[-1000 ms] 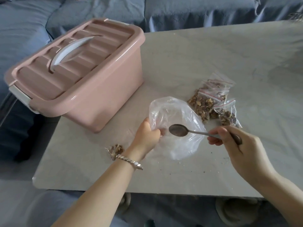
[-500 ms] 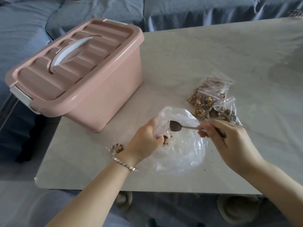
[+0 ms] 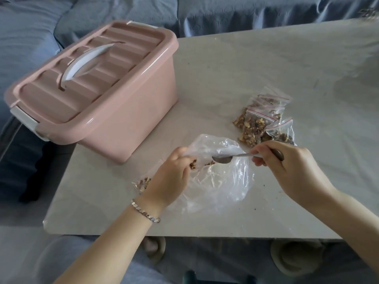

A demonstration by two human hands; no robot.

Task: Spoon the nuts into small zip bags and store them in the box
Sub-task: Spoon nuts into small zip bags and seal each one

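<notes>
A large clear plastic bag (image 3: 221, 185) lies on the table near the front edge. My left hand (image 3: 170, 177) grips its left rim and lifts it, with a few nut pieces (image 3: 192, 165) showing by the fingers. My right hand (image 3: 287, 167) holds a metal spoon (image 3: 222, 159) by the handle, its bowl inside the bag's mouth. A small zip bag with nuts (image 3: 143, 183) lies just left of my left wrist. Several filled zip bags (image 3: 264, 121) lie in a pile behind my right hand. The pink box (image 3: 98, 87) stands at the left, lid closed.
The pale table (image 3: 235, 68) runs back and right with bare surface there; crumbs dot it by the big bag. A blue sofa (image 3: 225, 13) stands behind and to the left. Two slippers (image 3: 293, 257) lie on the floor under the front edge.
My left hand has raised the bag's rim and gathered it, bringing nut pieces into sight. The spoon has moved left, deeper into the bag's mouth.
</notes>
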